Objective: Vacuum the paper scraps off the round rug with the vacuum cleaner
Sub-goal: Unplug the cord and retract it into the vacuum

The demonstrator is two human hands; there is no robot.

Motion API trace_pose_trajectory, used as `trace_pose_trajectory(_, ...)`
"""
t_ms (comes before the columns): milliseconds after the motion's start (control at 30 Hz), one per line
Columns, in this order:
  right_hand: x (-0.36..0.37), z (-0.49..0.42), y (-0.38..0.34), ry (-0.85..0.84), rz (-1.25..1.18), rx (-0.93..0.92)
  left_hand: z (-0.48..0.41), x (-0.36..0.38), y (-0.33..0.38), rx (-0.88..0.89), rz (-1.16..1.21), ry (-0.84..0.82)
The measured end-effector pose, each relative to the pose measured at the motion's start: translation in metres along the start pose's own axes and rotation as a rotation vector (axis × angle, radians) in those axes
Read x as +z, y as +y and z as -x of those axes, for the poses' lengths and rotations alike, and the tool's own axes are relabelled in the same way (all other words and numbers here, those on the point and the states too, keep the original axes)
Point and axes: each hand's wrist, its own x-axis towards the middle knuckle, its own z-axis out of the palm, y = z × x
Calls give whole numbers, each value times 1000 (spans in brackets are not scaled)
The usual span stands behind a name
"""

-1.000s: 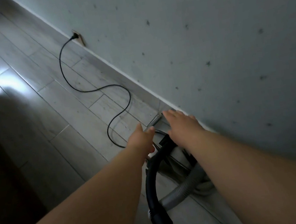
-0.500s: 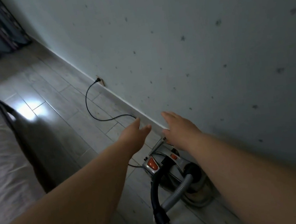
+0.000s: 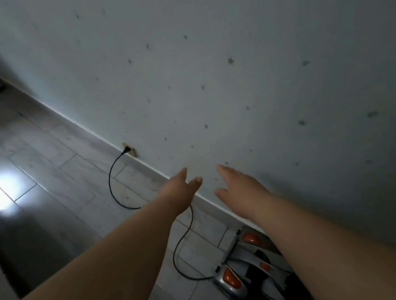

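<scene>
Head view: both hands are stretched forward in the air, holding nothing. The left hand (image 3: 180, 189) has straight fingers (image 3: 183, 174) with the thumb apart. The right hand (image 3: 239, 191) has its fingers loosely spread. The vacuum cleaner (image 3: 245, 267) sits on the floor (image 3: 46, 157) against the wall (image 3: 244, 71), under the right forearm, and its cord (image 3: 110, 178) is plugged into the socket (image 3: 130, 150).

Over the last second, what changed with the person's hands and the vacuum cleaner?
The left hand and right hand rose away from the vacuum cleaner: a second ago they were down at its top, now they reach forward, open, holding nothing. The vacuum cleaner stays on the floor by the wall, its cord still plugged into the socket.
</scene>
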Motion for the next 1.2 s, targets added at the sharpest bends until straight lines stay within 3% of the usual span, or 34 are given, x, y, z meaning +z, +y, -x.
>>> trace_pose_trajectory(300,-1,-141,-134,4,-57,46,-98,-151,-52,-37,-96,12)
trace_pose_trajectory(633,24,-236,-184,-80,-111,49,-159,-200,-95,-162,28,17)
trace_pose_trajectory(933,35,-346,-228,-117,-64,-17,-239,-246,-120,-162,50,70)
trace_pose_trajectory(1200,72,-450,-285,-130,-197,123,-341,-310,-168,-147,33,-32)
